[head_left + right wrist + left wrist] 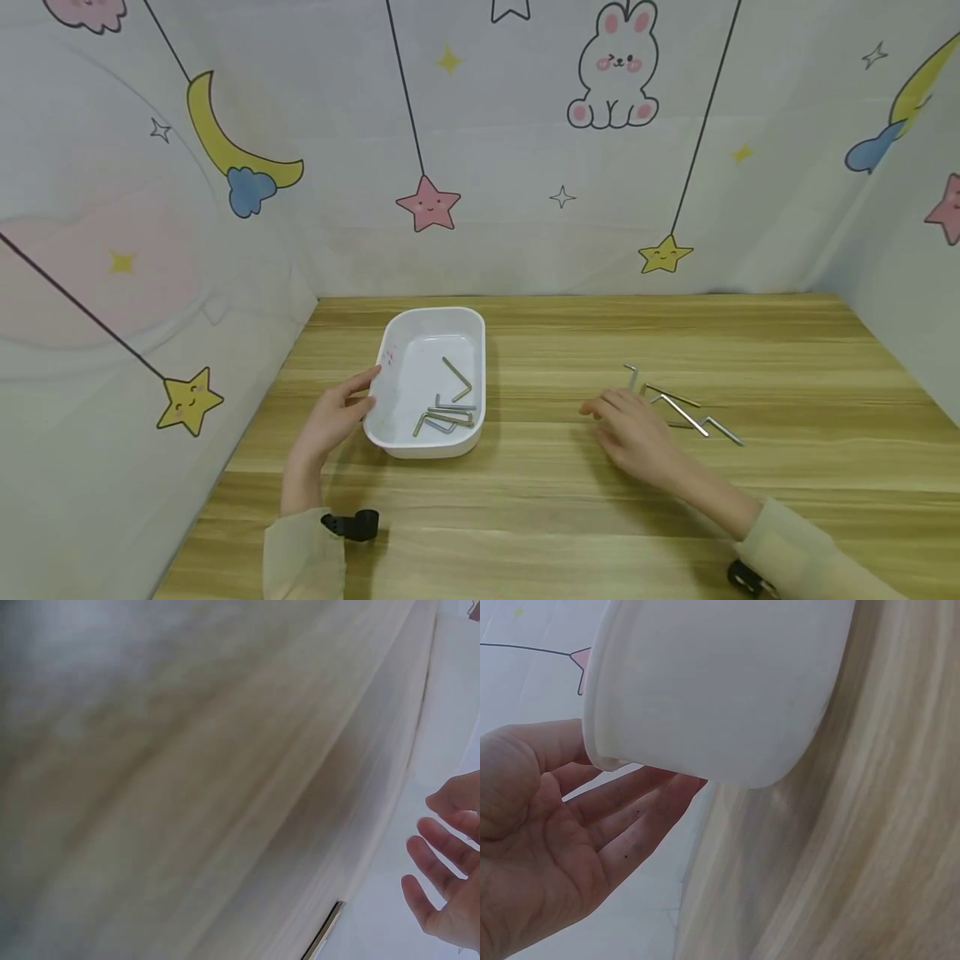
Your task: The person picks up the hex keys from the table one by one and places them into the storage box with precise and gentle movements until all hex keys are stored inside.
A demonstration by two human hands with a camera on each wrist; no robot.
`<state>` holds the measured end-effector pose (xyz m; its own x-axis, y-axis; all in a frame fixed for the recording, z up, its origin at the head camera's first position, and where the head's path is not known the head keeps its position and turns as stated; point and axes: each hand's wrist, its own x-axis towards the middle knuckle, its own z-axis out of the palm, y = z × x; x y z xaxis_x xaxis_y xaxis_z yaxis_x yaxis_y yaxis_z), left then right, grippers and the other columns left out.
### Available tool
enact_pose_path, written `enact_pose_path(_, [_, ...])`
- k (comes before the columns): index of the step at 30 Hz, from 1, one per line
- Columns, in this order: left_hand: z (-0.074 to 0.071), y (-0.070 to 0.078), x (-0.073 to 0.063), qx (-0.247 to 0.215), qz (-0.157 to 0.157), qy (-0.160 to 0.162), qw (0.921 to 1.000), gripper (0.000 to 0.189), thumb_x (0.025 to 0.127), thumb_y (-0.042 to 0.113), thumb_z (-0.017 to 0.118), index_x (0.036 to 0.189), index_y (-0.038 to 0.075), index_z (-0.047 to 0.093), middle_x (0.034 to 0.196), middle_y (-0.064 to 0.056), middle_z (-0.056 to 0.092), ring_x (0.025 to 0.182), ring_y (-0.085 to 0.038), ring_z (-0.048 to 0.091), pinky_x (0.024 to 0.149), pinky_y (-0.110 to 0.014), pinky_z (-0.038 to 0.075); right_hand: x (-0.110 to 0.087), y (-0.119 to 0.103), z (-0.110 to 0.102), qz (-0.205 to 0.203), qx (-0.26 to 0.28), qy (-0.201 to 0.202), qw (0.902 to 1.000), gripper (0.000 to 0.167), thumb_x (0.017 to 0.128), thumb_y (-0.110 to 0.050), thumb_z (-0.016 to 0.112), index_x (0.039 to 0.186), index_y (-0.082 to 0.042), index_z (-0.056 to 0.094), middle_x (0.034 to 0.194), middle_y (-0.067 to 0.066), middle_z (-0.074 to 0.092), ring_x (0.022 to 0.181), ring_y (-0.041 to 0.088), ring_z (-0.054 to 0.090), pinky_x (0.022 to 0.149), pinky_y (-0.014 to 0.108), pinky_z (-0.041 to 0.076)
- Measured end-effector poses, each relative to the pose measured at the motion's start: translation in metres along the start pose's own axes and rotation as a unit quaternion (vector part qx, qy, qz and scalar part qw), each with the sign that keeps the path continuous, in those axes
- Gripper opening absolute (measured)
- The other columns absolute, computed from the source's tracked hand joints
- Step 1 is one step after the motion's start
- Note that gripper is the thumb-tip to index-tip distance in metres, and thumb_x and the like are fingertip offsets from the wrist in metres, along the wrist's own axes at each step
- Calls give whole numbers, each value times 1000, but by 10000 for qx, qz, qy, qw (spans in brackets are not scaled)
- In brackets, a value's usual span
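My left hand (pixel 330 423) is at the left side of a white tray (pixel 390 333), thumb and fingertips at its rim. In the left wrist view the extended fingers (pixel 641 821) lie along the tray's outer wall. Inside the tray are several L-shaped hex keys (pixel 450 412), some silver and some gold-coloured. My right hand (pixel 633 437) is above the table, just left of a loose group of hex keys (pixel 684 415), partly covering them in the head view. Its fingers (pixel 439 851) are spread and loosely bent in the right wrist view, holding nothing.
The table (pixel 525 517) has a wood-grain top. A pale cloth (pixel 510 167) printed with stars, moons and a rabbit hangs behind it and at both sides. A black wrist camera (pixel 363 525) sits on the left sleeve, another (pixel 742 575) on the right.
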<state>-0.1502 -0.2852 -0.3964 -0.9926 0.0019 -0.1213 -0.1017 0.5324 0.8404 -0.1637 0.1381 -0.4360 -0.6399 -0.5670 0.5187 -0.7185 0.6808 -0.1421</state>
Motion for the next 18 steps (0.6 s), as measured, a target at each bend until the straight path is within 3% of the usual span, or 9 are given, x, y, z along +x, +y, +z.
enact_pose_path(18, [0, 0, -1, 5, -1, 3, 10000, 50, 98, 10, 48, 148, 9, 38, 147, -27, 40, 123, -42, 52, 94, -41, 51, -24, 19, -4, 108, -268, -207, 9994, 32, 70, 0, 75, 99, -11, 65, 95, 0, 66, 90, 20, 62, 75, 39, 48])
